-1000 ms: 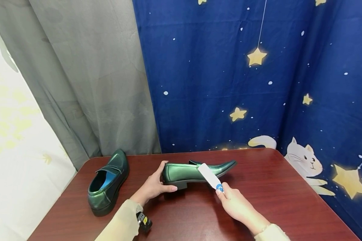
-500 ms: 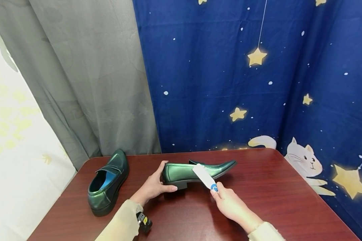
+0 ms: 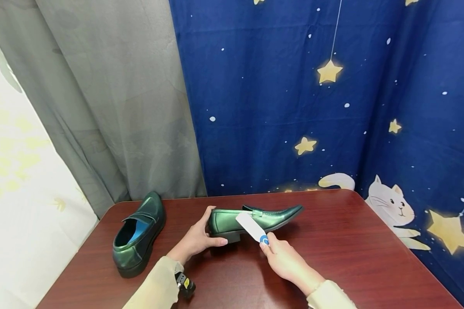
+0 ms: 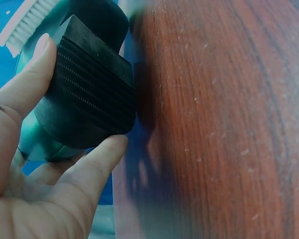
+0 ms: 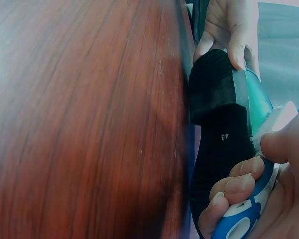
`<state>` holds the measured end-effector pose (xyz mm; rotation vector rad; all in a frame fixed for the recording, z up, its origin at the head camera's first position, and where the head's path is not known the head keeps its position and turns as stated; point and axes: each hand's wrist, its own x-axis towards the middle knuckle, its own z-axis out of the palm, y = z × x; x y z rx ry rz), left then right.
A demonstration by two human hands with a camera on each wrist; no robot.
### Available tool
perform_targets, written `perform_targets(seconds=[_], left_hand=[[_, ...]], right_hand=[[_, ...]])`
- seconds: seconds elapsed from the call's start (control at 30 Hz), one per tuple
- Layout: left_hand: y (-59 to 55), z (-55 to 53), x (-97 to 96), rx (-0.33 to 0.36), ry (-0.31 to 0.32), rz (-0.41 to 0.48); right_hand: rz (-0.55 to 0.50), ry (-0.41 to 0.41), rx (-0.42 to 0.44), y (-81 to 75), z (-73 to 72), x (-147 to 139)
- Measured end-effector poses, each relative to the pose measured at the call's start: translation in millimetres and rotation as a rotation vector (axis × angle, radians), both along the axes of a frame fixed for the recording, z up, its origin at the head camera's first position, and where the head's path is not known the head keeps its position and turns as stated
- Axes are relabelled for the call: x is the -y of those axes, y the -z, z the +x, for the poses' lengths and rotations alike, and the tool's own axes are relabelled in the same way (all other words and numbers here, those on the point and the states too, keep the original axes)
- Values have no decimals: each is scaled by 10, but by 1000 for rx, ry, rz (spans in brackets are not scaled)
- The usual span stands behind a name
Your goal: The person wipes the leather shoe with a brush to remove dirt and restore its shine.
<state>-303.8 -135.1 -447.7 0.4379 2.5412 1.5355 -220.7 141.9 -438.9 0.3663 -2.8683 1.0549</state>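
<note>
A blue star-printed curtain (image 3: 263,86) and a grey curtain (image 3: 139,107) hang beyond the far edge of the reddish-brown worktop (image 3: 352,249). A dark green loafer (image 3: 148,234) with a blue insole stands along the worktop's left edge, its toe near the far left corner. To its right, near the middle of the far edge, the green shoe (image 3: 270,219) points its toe toward the right edge, tipped so that both wrist views catch its black sole; whether it touches the wood I cannot tell. Its heel sits inside the left grip (image 3: 196,241), which is clasped round it, thumb on the near side and fingers behind the back. The right grip (image 3: 288,261) lies nearer the front edge than the shoe, below its midsection, with fingers curled round the handle of a blue-and-white brush (image 3: 250,226). The brush slants across the shoe's near side, bristles against the green upper. Smallest is a black device (image 3: 185,285) at the left wrist.
</note>
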Motion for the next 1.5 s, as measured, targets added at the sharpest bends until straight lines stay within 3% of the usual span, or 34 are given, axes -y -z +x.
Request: perform_targets(seconds=[0.73,1.5], left_hand=[[52,-7,0,-13,-7,4],[26,-8,2,-15,-30,-6]], right_hand=[[-10,-45,10,-11,-35,243],[-15,-50,38,-59,-84,524]])
